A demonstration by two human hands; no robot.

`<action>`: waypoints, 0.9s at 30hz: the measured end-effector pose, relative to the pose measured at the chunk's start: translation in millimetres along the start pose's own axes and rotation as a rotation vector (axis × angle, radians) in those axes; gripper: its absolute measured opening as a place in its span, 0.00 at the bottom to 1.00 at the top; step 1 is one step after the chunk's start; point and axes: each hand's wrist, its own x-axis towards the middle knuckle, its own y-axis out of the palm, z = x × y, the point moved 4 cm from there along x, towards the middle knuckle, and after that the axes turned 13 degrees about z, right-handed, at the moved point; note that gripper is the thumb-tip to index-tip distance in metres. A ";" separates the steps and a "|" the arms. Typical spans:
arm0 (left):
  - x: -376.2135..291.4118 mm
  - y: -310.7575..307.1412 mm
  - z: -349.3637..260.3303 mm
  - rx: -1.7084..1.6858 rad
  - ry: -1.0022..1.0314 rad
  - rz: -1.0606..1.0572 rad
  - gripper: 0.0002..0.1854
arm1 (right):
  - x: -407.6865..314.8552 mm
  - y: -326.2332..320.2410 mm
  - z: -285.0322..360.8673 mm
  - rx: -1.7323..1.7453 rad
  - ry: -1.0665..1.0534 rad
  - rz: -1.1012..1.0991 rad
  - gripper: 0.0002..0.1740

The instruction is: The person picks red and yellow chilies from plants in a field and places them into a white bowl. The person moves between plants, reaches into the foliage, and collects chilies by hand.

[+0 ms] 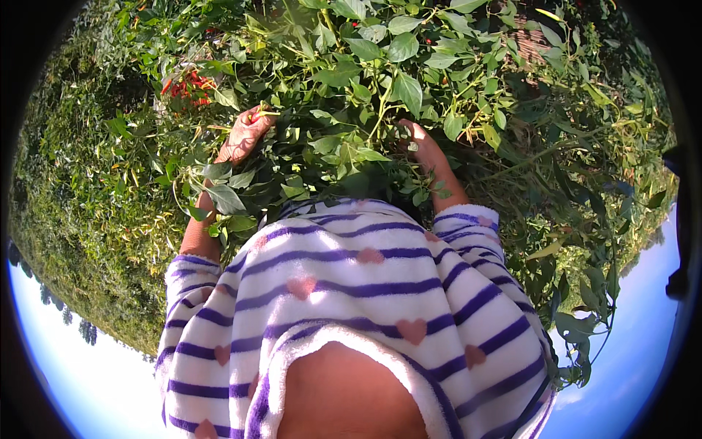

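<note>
My left hand [244,137] is closed around a red chili pepper [255,116], with a yellow-green stem or pepper sticking out beside the thumb. My right hand [419,144] reaches in among the stems of a leafy pepper plant [378,110]. Leaves and shade cover its fingertips, so whether it grips anything is not visible. Beyond my left hand lies a heap of picked red chili peppers [191,88], apparently in a pale bag or container whose edges are mostly hidden by foliage.
Dense pepper plants [98,148] surround me on both sides. A leafy branch [219,192] crosses my left forearm. On the right, long drooping stems [548,148] hang close to my arm. Brown, dry ground litter [531,41] shows at the upper right.
</note>
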 end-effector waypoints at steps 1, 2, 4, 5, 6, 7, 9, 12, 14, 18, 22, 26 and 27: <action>0.6 -2.0 -1.2 0.042 -0.044 0.060 0.06 | -1.9 -0.1 -2.3 0.019 -0.024 0.038 0.13; -0.6 -3.4 -1.4 0.035 -0.039 0.031 0.06 | -4.4 0.3 -2.9 0.042 -0.064 0.111 0.12; 2.4 6.8 -21.1 0.102 -0.038 -0.071 0.06 | -13.2 25.5 28.0 0.134 -0.212 0.584 0.12; 10.4 1.9 -25.8 0.200 -0.046 -0.027 0.06 | -33.4 51.3 51.7 0.370 -0.228 0.721 0.11; 12.3 6.2 -31.9 0.149 0.067 -0.038 0.07 | -47.6 69.3 69.3 0.444 -0.295 0.718 0.10; 20.4 9.4 -41.0 0.099 0.206 -0.050 0.07 | -55.1 81.9 88.9 0.495 -0.374 0.728 0.10; 38.6 -1.0 -57.3 0.017 0.359 0.041 0.09 | -56.8 94.2 104.6 0.454 -0.449 0.920 0.13; 33.6 20.9 -132.1 0.110 0.451 -0.123 0.12 | -67.0 119.3 123.1 0.515 -0.450 0.890 0.15; 15.9 56.2 -165.4 -0.303 0.454 -0.027 0.12 | -69.7 141.3 134.8 0.573 -0.423 1.000 0.15; -14.6 104.2 -191.1 -0.572 0.596 0.164 0.10 | -83.8 191.4 152.4 0.518 -0.408 1.040 0.17; -30.1 152.3 -172.4 -0.784 0.455 -0.129 0.08 | -116.4 238.6 160.9 0.129 -0.686 0.636 0.16; -21.3 167.9 -165.2 -0.907 0.529 -0.045 0.09 | -148.3 277.9 155.5 -0.487 -1.208 0.268 0.14; -20.2 167.7 -166.1 -0.894 0.558 0.015 0.10 | -148.9 283.7 152.7 -0.629 -1.296 0.231 0.14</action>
